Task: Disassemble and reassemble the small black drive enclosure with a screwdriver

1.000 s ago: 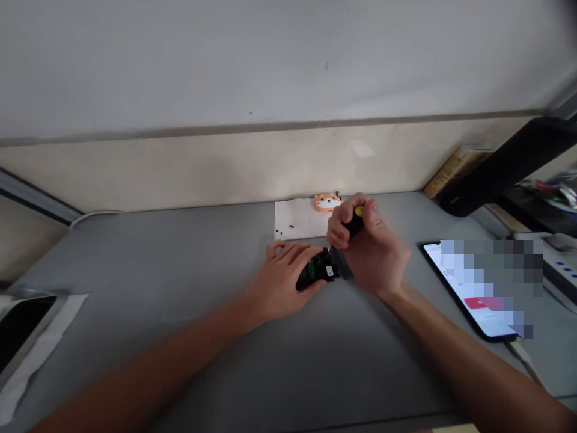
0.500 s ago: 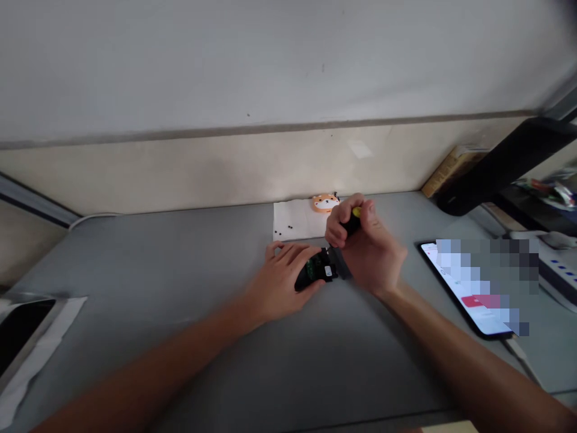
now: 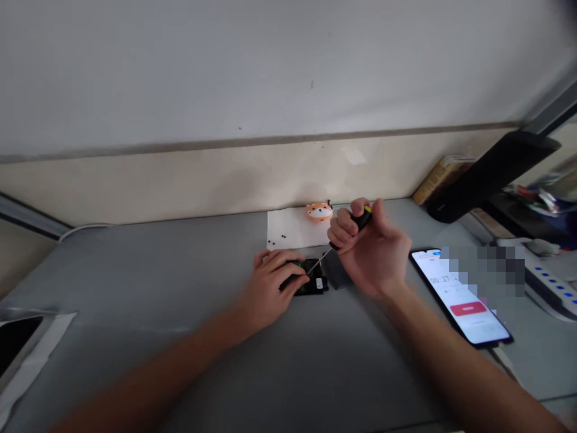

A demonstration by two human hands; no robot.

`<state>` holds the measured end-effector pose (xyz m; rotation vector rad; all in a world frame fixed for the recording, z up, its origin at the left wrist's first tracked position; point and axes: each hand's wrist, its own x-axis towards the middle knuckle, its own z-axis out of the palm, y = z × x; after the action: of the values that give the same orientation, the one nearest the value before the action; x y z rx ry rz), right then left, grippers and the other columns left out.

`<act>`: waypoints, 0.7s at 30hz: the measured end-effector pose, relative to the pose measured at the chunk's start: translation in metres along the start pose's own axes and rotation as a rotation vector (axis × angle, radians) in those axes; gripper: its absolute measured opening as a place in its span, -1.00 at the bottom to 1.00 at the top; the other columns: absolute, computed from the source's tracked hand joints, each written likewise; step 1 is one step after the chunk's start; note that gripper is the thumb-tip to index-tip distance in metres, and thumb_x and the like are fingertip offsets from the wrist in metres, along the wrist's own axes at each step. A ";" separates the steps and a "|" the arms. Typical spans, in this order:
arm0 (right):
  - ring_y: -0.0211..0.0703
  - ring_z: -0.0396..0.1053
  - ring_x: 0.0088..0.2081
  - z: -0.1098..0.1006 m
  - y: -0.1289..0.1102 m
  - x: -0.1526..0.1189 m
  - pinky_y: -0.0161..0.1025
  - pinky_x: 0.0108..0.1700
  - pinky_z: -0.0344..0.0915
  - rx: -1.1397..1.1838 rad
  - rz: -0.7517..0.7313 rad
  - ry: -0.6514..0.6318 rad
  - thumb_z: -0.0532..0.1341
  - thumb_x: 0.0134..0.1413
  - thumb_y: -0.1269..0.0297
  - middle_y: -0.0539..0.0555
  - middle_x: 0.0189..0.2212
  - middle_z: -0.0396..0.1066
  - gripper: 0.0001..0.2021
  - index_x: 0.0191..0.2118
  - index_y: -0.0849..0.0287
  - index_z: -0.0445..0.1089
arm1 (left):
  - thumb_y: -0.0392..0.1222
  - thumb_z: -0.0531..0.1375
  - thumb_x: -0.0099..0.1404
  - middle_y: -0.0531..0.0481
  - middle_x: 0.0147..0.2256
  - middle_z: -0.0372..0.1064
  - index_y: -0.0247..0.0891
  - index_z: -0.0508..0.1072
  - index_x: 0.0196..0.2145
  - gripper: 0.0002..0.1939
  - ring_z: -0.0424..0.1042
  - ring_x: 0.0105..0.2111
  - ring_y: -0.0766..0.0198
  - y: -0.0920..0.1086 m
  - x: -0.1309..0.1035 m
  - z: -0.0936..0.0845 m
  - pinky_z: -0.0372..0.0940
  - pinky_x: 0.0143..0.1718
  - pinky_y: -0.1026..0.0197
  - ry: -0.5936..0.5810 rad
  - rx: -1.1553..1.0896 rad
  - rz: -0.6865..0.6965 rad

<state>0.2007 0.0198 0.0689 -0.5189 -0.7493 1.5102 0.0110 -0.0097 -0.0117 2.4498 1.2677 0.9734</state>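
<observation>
My right hand (image 3: 372,249) is closed around a screwdriver (image 3: 362,219) with a black handle and a yellow end. Its thin shaft slants down to the left, and the tip meets an opened black device (image 3: 312,286) with a green circuit board and a small white label. My left hand (image 3: 274,282) grips that device from the left, thumb and fingertips close around the screwdriver's tip. The device's left part is hidden under the fingers. Just right of it lies a dark grey piece (image 3: 334,270), partly behind my right wrist.
Several tiny black screws (image 3: 283,236) rest on a white paper sheet (image 3: 293,224), along with an orange animal-faced case (image 3: 319,211). A lit phone (image 3: 462,297) lies on the right, beside a white power strip (image 3: 547,285). A black cylinder (image 3: 471,180) leans near a box (image 3: 439,177).
The screwdriver has tilted so its shaft shows, with the tip now at the device. My left thumb and fingers have drawn in around the tip. The view has shifted slightly.
</observation>
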 end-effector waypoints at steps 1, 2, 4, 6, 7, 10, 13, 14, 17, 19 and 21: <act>-0.29 0.00 -0.57 -0.004 -0.003 0.003 -0.30 -0.51 0.15 0.006 -0.018 0.014 0.13 0.35 -0.03 -0.09 -0.56 -0.06 -0.62 -0.44 0.09 0.21 | -0.14 0.15 0.51 -0.03 -0.12 0.57 -0.13 0.55 -0.29 -0.78 0.52 -0.09 0.15 -0.001 0.000 0.000 0.23 0.12 -0.06 0.006 -0.008 -0.011; -0.28 0.00 -0.58 -0.008 -0.005 0.006 -0.29 -0.52 0.15 0.014 -0.039 0.032 0.14 0.34 -0.03 -0.10 -0.56 -0.07 -0.62 -0.44 0.09 0.21 | -0.11 0.16 0.50 -0.02 -0.16 0.57 -0.12 0.56 -0.29 -0.77 0.52 -0.12 0.16 -0.002 -0.001 -0.001 0.24 0.10 -0.05 0.018 -0.018 -0.022; -0.28 -0.01 -0.58 -0.016 -0.010 0.013 -0.29 -0.52 0.16 0.043 -0.061 0.083 0.15 0.32 -0.01 -0.10 -0.56 -0.06 -0.64 -0.44 0.09 0.21 | -0.07 0.16 0.50 0.00 -0.22 0.56 -0.11 0.57 -0.30 -0.76 0.52 -0.17 0.18 -0.003 -0.003 -0.004 0.27 0.05 -0.02 0.082 -0.034 -0.039; -0.28 -0.02 -0.59 -0.024 -0.015 0.019 -0.30 -0.53 0.15 0.086 -0.077 0.139 0.16 0.30 0.00 -0.10 -0.57 -0.05 -0.64 -0.45 0.09 0.21 | -0.04 0.15 0.51 0.01 -0.25 0.55 -0.11 0.57 -0.31 -0.73 0.52 -0.21 0.19 -0.002 -0.003 -0.010 0.29 0.01 0.01 0.174 -0.012 -0.042; -0.29 -0.03 -0.59 -0.027 -0.017 0.022 -0.30 -0.53 0.14 0.111 -0.083 0.163 0.17 0.29 0.01 -0.10 -0.57 -0.04 -0.64 -0.46 0.09 0.21 | -0.04 0.14 0.51 0.01 -0.26 0.55 -0.11 0.57 -0.32 -0.71 0.52 -0.21 0.19 -0.002 -0.002 -0.014 0.28 0.01 0.01 0.209 0.018 -0.034; -0.31 -0.03 -0.59 -0.034 -0.024 0.026 -0.33 -0.54 0.12 0.192 -0.079 0.209 0.18 0.28 0.06 -0.11 -0.58 -0.03 -0.66 -0.46 0.11 0.21 | -0.05 0.16 0.51 0.00 -0.25 0.55 -0.11 0.58 -0.33 -0.72 0.52 -0.19 0.15 -0.004 0.017 -0.029 0.22 0.09 -0.05 0.153 0.143 -0.002; -0.30 -0.02 -0.60 -0.036 -0.030 0.027 -0.33 -0.55 0.11 0.229 -0.083 0.229 0.17 0.29 0.07 -0.11 -0.59 -0.03 -0.66 -0.47 0.10 0.19 | -0.07 0.18 0.47 0.01 -0.32 0.55 -0.13 0.60 -0.35 -0.73 0.52 -0.25 0.15 -0.010 0.054 -0.037 0.29 0.00 0.02 -0.171 0.125 -0.037; -0.30 -0.02 -0.61 -0.036 -0.032 0.027 -0.33 -0.56 0.10 0.245 -0.085 0.241 0.16 0.30 0.07 -0.11 -0.59 -0.02 -0.66 -0.47 0.10 0.18 | -0.08 0.18 0.46 0.00 -0.31 0.56 -0.14 0.61 -0.33 -0.74 0.52 -0.28 0.16 -0.012 0.067 -0.036 0.33 -0.07 0.07 -0.253 0.077 -0.075; -0.31 -0.02 -0.62 -0.034 -0.034 0.026 -0.34 -0.56 0.09 0.291 -0.090 0.261 0.13 0.31 0.09 -0.11 -0.61 0.00 -0.67 -0.47 0.10 0.17 | -0.12 0.18 0.42 -0.04 -0.28 0.58 -0.16 0.62 -0.33 -0.76 0.53 -0.30 0.16 -0.015 0.098 -0.026 0.37 -0.19 0.13 -0.306 0.048 -0.119; -0.32 -0.02 -0.62 -0.034 -0.034 0.026 -0.35 -0.55 0.10 0.278 -0.104 0.228 0.15 0.29 0.09 -0.12 -0.61 0.00 -0.67 -0.46 0.10 0.17 | -0.15 0.21 0.40 -0.04 -0.28 0.59 -0.16 0.63 -0.34 -0.79 0.54 -0.27 0.14 -0.014 0.108 -0.015 0.38 -0.17 0.13 -0.315 0.051 -0.108; -0.32 -0.02 -0.62 -0.035 -0.034 0.026 -0.35 -0.54 0.12 0.247 -0.123 0.180 0.19 0.26 0.08 -0.13 -0.60 -0.01 -0.68 -0.46 0.10 0.16 | -0.15 0.24 0.37 -0.03 -0.28 0.60 -0.14 0.63 -0.35 -0.82 0.55 -0.25 0.12 -0.013 0.109 -0.008 0.39 -0.17 0.13 -0.325 0.050 -0.098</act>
<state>0.2467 0.0501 0.0723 -0.4084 -0.4401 1.3968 0.0420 0.0837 0.0384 2.4294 1.2940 0.4980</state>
